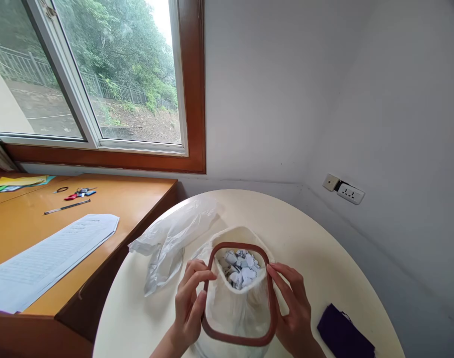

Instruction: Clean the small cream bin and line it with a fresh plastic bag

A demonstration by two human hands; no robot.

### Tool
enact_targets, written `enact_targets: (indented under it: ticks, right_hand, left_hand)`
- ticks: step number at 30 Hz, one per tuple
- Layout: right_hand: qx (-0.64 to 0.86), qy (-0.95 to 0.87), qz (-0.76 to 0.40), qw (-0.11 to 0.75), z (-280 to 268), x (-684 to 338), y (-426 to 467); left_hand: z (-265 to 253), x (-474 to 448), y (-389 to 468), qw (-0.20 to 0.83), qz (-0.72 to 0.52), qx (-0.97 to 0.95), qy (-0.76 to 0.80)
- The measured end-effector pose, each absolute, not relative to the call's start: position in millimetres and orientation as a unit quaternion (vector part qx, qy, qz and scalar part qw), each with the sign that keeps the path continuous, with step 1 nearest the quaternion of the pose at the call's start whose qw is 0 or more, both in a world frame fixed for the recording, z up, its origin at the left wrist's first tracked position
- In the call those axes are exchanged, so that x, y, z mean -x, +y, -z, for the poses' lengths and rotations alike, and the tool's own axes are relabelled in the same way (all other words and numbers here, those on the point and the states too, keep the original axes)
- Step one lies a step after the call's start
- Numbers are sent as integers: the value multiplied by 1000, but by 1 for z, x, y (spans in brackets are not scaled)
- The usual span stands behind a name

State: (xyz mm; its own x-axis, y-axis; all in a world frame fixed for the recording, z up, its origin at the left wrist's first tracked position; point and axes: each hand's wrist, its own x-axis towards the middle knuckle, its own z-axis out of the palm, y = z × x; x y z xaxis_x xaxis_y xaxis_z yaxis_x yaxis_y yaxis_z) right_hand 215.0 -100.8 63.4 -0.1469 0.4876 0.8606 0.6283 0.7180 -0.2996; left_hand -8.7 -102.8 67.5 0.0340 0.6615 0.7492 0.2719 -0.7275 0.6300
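Over the table, left hand and right hand grip a brown frame between them.

Reddish brown on the frame, cream on the bin, white flecked with grey on the paper scraps. Cloudy white, nearly clear, on the plastic bag. Plain cream across the round surface; deep purple on the cloth. Orange-brown along the surface by the window, white with faint grey rows on the printed sheets. Yellow, green and pale blue among the stacked papers. Brown on the window trim, whitish grey on the wall.
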Motion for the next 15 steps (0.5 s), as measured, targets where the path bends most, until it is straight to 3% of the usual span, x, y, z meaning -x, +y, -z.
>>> enact_targets:
  ticks: [15]
  right_hand:
    - [398, -757, 2, 518, -56, -218, -99]
  left_hand:
    - [-70, 15, -102, 129, -575, -767, 253]
